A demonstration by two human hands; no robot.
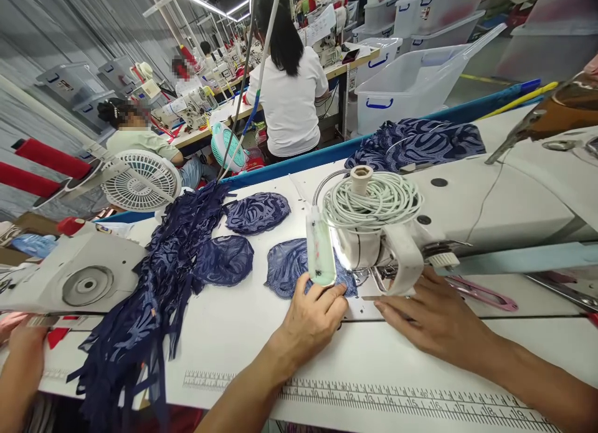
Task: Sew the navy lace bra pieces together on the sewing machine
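A navy lace piece (286, 268) lies flat beside the needle area of the white sewing machine (527, 190). My left hand (315, 311) rests on its near edge, fingers bent and gripping there. Just right of the presser foot, my right hand (439, 318) lies on the machine bed, thumb stretched out and apart from the other fingers. Those fingertips are partly hidden by the machine head, and no fabric shows in them. Two more navy lace pieces, one upper (258, 212) and one lower (224, 260), lie to the left.
A heap of navy lace strips (154, 283) hangs over the table's front edge. More navy lace (420, 143) is piled behind the machine. Pink-handled snips (490, 296) lie right of my right hand. A co-worker's hand (28, 346) is by another machine (88, 277) at left.
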